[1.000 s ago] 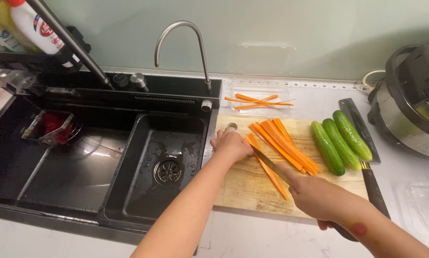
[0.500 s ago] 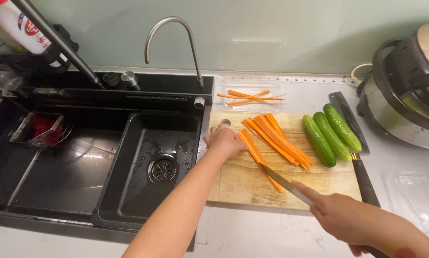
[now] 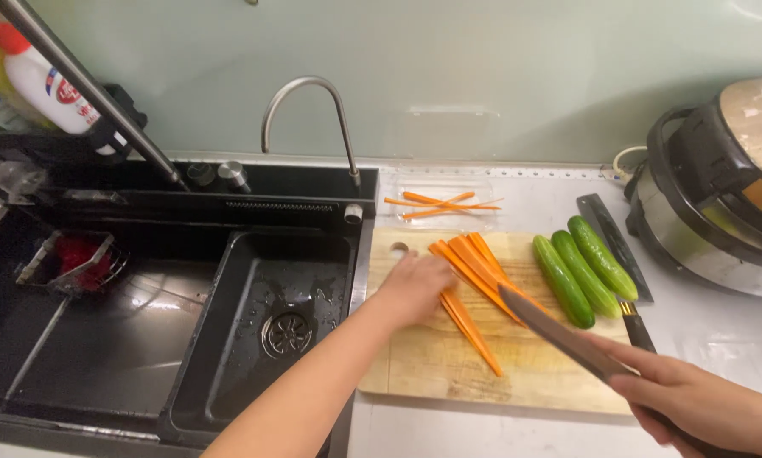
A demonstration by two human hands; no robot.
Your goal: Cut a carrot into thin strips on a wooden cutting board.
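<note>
A wooden cutting board (image 3: 449,365) lies on the counter right of the sink. Several long carrot strips (image 3: 470,271) rest on it, with three cucumbers (image 3: 580,271) at its right end. My left hand (image 3: 415,288) lies palm down on the board's left part, fingers touching the near ends of the carrot strips. My right hand (image 3: 695,403) grips the handle of a kitchen knife (image 3: 559,331), whose blade points up-left with its tip over the carrot strips.
A black sink (image 3: 262,322) with a curved steel tap (image 3: 313,93) is on the left. Thin carrot peels (image 3: 440,203) lie behind the board. A second knife (image 3: 614,246) lies right of the cucumbers. A rice cooker (image 3: 720,195) stands at the right.
The knife has swung from low on the board up to the carrot strips. My left hand has stayed at the strips' left end. The view has shifted slightly.
</note>
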